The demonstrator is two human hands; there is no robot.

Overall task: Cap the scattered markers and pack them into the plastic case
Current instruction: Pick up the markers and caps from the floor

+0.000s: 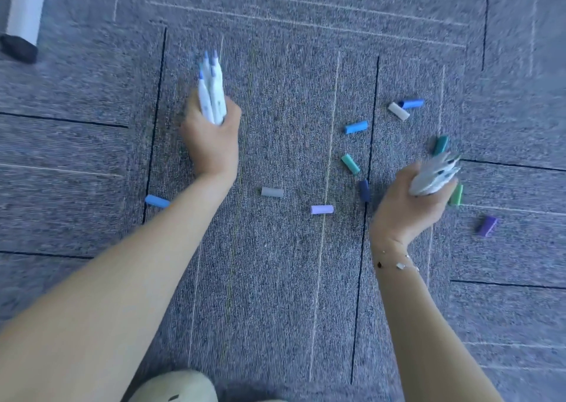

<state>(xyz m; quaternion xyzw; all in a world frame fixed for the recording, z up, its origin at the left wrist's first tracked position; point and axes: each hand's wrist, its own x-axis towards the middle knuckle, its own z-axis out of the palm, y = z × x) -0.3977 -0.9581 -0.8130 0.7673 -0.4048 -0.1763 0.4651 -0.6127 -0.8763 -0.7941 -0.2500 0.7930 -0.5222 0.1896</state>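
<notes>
Head view looks down on a grey-blue carpet floor (pixel 275 279) laid in square tiles, with dark seams and pale thin lines running across it. Taking the lilac cap (pixel 322 209) near the middle as the landmark: the left hand (pixel 213 138) is up and to its left, fingers curled round a bunch of uncapped white markers (pixel 211 95) whose blue tips point away from the person. The right hand (pixel 413 205) is just to the cap's right, gripping a second, blurred bundle of markers (pixel 435 175); a thin bracelet (pixel 398 264) sits on that wrist.

Loose caps lie scattered on the carpet around the lilac cap: a grey cap (pixel 272 192) to its left, a blue cap (pixel 156 201) further left beside the forearm, a navy cap (pixel 364 190) just up and right, a teal cap (pixel 350 164) and a bright blue cap (pixel 356 127) above, a white cap (pixel 398 111) touching another blue one (pixel 412 103) higher still, and a purple cap (pixel 487 226) far right.

A white post with a dark foot (pixel 23 18) stands far up-left.
</notes>
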